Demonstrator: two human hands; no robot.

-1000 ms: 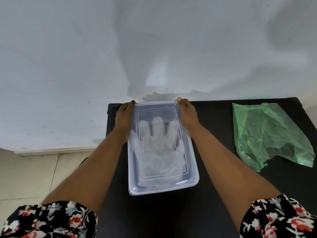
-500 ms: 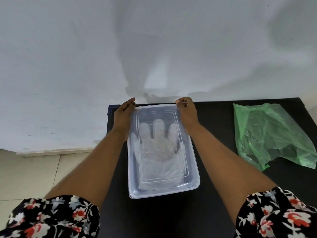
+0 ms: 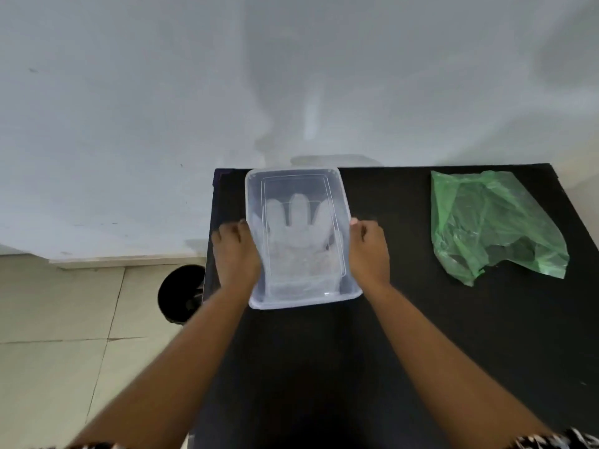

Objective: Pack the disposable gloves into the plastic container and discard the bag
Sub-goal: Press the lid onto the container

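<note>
Container (image 3: 303,296): light, stiff, slippery plastic; soft gloves (image 3: 298,241) inside.
Hold: left hand (image 3: 236,254) and right hand (image 3: 369,251), fingers curled gripping its long sides.
Bag (image 3: 492,225): limp, untouched.

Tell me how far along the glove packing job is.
Done: the clear gloves lie inside the lidded plastic container. In hand: left hand and right hand press its long sides. Left: the green bag on the black table is not yet discarded.

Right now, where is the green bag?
In the head view, the bag lies flat on the black table, right of the container, beyond the right hand.
</note>
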